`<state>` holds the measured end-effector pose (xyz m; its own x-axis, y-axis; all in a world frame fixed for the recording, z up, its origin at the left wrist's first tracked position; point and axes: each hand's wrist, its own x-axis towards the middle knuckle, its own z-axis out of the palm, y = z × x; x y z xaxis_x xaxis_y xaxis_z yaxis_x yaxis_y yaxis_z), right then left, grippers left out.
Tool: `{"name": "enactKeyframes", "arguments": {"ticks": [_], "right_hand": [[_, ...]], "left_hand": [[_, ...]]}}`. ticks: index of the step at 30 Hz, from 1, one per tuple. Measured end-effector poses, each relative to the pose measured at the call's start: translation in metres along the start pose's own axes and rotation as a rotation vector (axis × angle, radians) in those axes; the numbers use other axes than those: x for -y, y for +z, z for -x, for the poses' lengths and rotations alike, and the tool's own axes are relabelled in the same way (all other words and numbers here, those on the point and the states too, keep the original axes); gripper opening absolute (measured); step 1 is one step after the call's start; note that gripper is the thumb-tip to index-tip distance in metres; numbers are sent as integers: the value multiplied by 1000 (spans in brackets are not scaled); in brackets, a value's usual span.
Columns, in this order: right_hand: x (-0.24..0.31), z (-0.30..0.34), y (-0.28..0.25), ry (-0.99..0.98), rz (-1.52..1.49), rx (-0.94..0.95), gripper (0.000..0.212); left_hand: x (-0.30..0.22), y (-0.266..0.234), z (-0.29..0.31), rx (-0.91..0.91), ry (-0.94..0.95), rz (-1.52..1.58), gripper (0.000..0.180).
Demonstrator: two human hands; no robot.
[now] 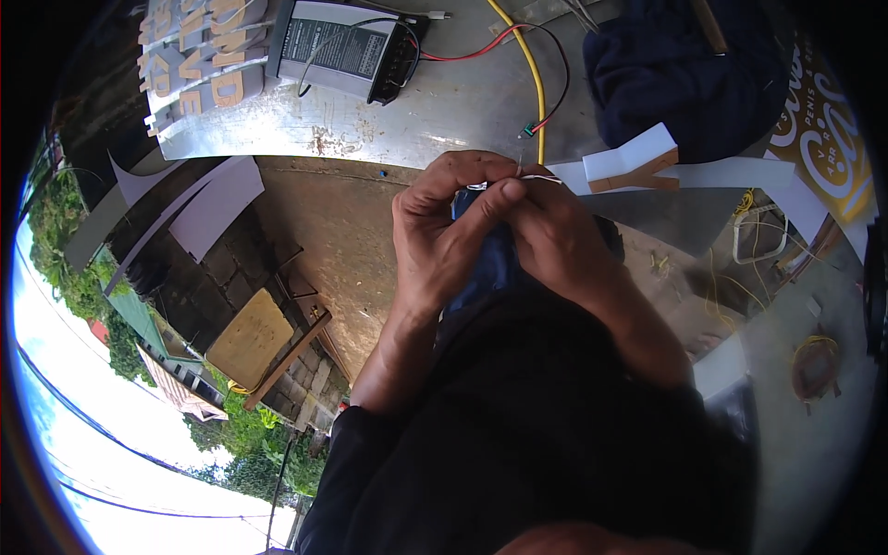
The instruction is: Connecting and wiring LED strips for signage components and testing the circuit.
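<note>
My left hand (444,213) and my right hand (569,245) meet in front of my chest, with fingers and thumbs pinched together. Between the fingertips runs a thin white wire (548,178), which trails right toward a Y-shaped block letter (631,163). That letter has a white face and copper-brown sides and lies at the metal table's near edge. Fingers partly hide the wire, so its end cannot be made out well. Just beyond my fingertips, a small green connector (529,130) on red and black leads rests on the table.
A power supply box (338,48) and stacked block letters (208,60) occupy the metal table (231,134). A yellow cable (534,69) crosses it. Dark cloth (684,79) lies at the far right. White sheets (217,208) and a wooden stool (250,340) stand left; loose wires (717,282) lie right.
</note>
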<state>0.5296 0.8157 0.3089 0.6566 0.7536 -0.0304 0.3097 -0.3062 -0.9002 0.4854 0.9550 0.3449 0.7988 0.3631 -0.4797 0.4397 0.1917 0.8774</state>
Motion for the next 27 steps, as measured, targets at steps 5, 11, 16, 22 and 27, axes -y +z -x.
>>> {"name": "enactKeyframes", "arguments": {"ticks": [5, 11, 16, 22, 27], "right_hand": [[8, 1, -15, 1, -270, 66, 25], [21, 20, -13, 215, -711, -160, 17], [19, 33, -8, 437, -1023, -178, 25], [23, 40, 0, 554, -1147, -117, 15], [26, 37, 3, 557, -1220, -137, 11]], "left_hand": [[-15, 0, 15, -36, -282, 266, 12], [-16, 7, 30, -74, -120, 297, 11], [-13, 0, 45, -37, -182, 274, 12], [10, 0, 63, -30, -250, 303, 12], [12, 2, 67, -133, -203, 373, 11]]}}
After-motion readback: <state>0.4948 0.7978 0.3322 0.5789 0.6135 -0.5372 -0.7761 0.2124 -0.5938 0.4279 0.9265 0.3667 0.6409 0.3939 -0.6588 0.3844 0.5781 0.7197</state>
